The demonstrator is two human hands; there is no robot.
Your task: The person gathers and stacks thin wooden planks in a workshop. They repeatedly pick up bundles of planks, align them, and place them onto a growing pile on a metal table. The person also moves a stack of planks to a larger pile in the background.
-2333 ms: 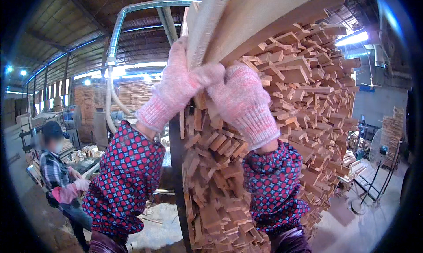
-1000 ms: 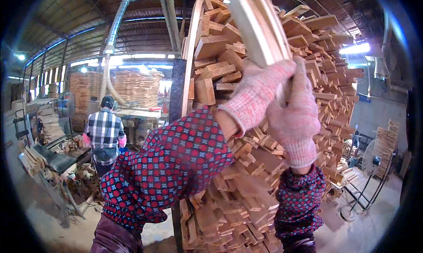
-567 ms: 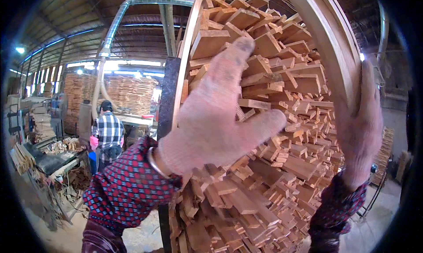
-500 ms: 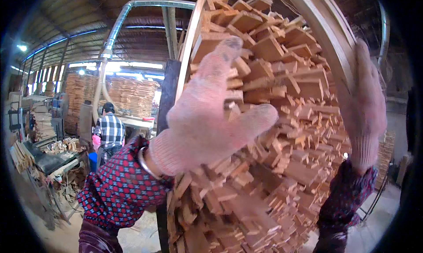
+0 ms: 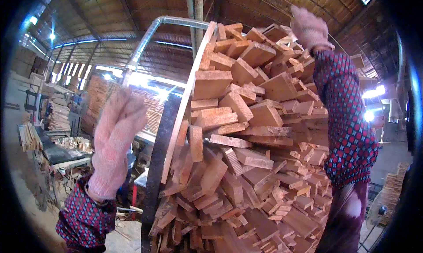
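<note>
A tall stack of short wooden offcuts (image 5: 246, 134) fills the middle, with the cut ends facing me. A thin pale slat (image 5: 188, 94) and a dark upright post (image 5: 155, 173) run along its left side. My left hand (image 5: 115, 140), in a pink knit glove, hangs open in the air left of the post and touches nothing. My right hand (image 5: 308, 27), gloved the same, reaches high onto the top of the stack among the upper pieces. Its fingers are turned away from me, so its grip is hidden. My red patterned sleeve (image 5: 348, 121) runs down in front of the stack's right side.
A metal duct pipe (image 5: 147, 39) arches overhead under the roof. At the left stands a workbench (image 5: 55, 152) with wood pieces, and a bundle of slats (image 5: 30, 137) lies beside it. Farther stacks of boards (image 5: 94, 101) rise behind. A standing fan (image 5: 380, 210) is at the lower right.
Both hands let go of the long curved board. My left hand dropped away to the left and opened, while my right hand rose to the stack's top. The view tilted upward.
</note>
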